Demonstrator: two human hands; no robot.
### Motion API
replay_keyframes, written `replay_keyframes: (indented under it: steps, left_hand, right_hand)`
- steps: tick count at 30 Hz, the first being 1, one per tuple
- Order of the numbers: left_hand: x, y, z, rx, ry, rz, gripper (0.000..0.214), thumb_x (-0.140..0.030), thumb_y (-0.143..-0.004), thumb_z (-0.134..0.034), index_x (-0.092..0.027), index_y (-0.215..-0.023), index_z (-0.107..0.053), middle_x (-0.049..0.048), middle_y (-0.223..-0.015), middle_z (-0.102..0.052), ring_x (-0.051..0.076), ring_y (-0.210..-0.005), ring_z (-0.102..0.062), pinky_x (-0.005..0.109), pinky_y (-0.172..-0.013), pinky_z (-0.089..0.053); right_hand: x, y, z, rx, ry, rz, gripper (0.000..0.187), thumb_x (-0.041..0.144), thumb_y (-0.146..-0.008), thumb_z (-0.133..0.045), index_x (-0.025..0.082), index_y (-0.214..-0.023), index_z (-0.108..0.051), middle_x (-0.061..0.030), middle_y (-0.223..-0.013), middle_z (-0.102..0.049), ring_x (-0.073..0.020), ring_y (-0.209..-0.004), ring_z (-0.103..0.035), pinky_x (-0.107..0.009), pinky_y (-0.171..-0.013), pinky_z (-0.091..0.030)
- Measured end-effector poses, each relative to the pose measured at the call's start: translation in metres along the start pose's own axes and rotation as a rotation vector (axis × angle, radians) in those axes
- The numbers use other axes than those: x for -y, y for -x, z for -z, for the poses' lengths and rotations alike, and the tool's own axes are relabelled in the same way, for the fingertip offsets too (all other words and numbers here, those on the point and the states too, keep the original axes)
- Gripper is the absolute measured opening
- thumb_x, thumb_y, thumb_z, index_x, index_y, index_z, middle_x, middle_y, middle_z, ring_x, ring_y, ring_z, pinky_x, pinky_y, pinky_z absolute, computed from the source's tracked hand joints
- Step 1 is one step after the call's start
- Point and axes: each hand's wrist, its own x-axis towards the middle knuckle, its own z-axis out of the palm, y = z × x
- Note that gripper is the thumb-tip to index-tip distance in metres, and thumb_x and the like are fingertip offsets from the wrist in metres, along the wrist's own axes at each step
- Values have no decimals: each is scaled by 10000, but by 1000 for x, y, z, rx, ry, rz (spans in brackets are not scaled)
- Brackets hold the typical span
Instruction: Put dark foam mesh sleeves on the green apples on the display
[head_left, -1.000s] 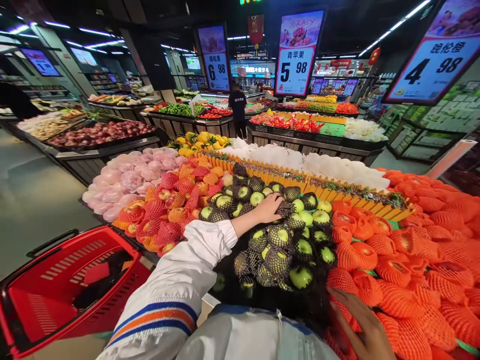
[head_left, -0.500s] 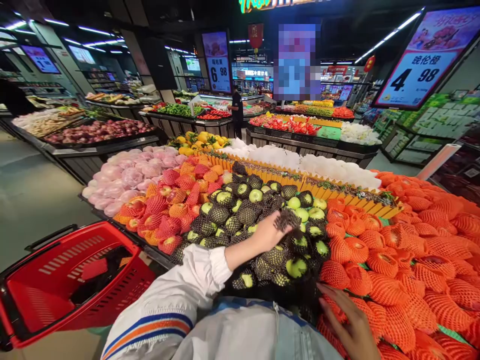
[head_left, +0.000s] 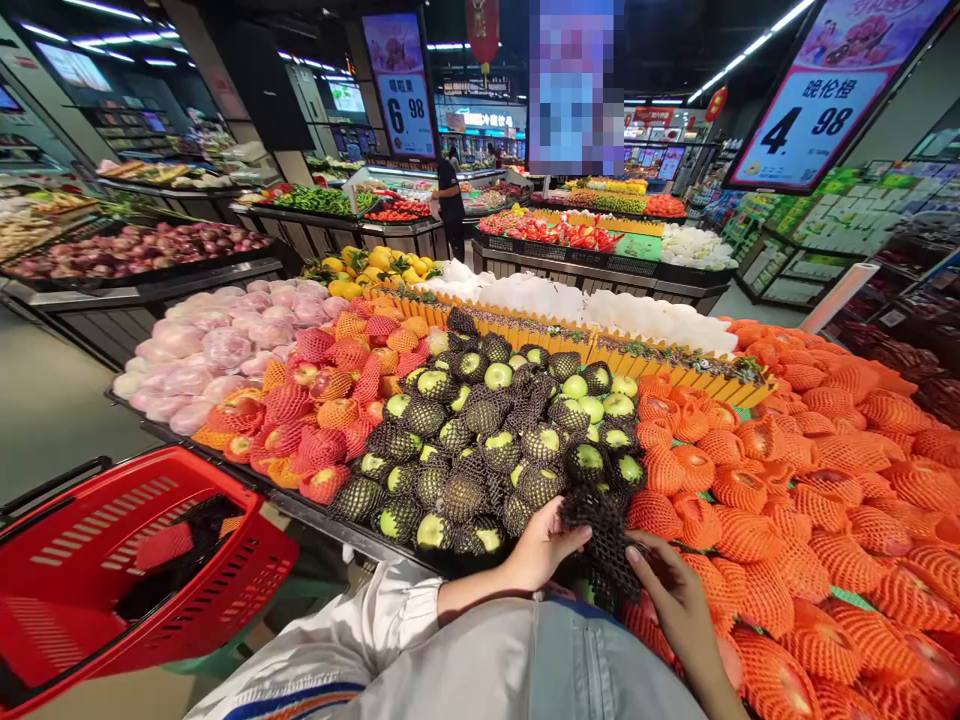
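Note:
Both my hands hold one green apple in a black foam net (head_left: 604, 545) close to my chest, at the near edge of the fruit stand. My left hand (head_left: 541, 545) grips its left side with fingers curled. My right hand (head_left: 671, 590) presses fingers against its right side. Just beyond lies the pile of green apples in black nets (head_left: 495, 440). Orange-netted fruit (head_left: 810, 500) fills the stand to the right, under my right wrist. Red and orange netted apples (head_left: 330, 400) lie to the left.
A red shopping basket (head_left: 112, 570) with a dark item inside stands at lower left. Pink-wrapped fruit (head_left: 217, 345) and white-wrapped fruit (head_left: 645, 320) lie farther back. A person in dark clothes (head_left: 450, 205) stands by distant produce stands. Price signs (head_left: 814, 110) hang overhead.
My left hand lifted a netted apple off the pile and drew it back toward my body. My right hand rose from the orange fruit to meet it. The view dipped slightly.

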Motion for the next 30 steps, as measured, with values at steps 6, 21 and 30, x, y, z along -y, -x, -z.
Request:
replay_keyframes:
  steps: [6,21,30]
  left_hand:
    - [-3,4,1,19,85,11,450,-496,-715,-825,-141,-948,-675,62,-957,-745,200,-894,-651,342,-894,-487]
    - [-2,0,13,100,-283,-121,495,-606,-797,-706,-164,-989,-594,-37,-712,-488,121,-674,-445,261,-662,-362]
    - [18,-5,19,391,-413,-175,540,-682,-642,-773,-168,-775,-672,89,-1047,-588,230,-953,-562,323,-819,-432]
  right_hand:
    - [2,6,-8,-14,-59,49,333,502,-935,-567,267,-1138,-686,-80,-1207,-687,-272,-1157,-612,-480,-1082,-434]
    - [34,-23,4,283,148,306,226,410,-945,-592,235,-806,-627,-23,-812,-626,-199,-834,-606,-309,-778,-501]
    - [-33,-24,10,-189,-248,102,292,530,-936,-535,290,-1047,-659,-29,-1167,-723,-255,-1089,-678,-357,-876,-587]
